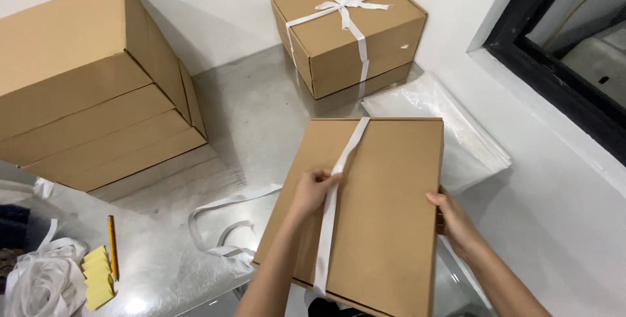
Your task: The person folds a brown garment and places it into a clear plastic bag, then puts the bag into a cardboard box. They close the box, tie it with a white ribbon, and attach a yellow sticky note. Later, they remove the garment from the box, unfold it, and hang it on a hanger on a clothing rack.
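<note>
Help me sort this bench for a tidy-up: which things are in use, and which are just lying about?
In use:
left hand
right hand
white ribbon
flat cardboard box

Lying about:
ribbon-tied box
stacked cardboard boxes
clear plastic bags
pencil
yellow sticky notes

Your left hand (313, 188) pinches the ribbon (332, 206) across the flat box (385, 226); your right hand (456, 222) grips its right edge.

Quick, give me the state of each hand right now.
Left hand: closed, pinching the white ribbon against the top of the flat cardboard box.
Right hand: holding the box's right edge, fingers wrapped around the side.
</note>
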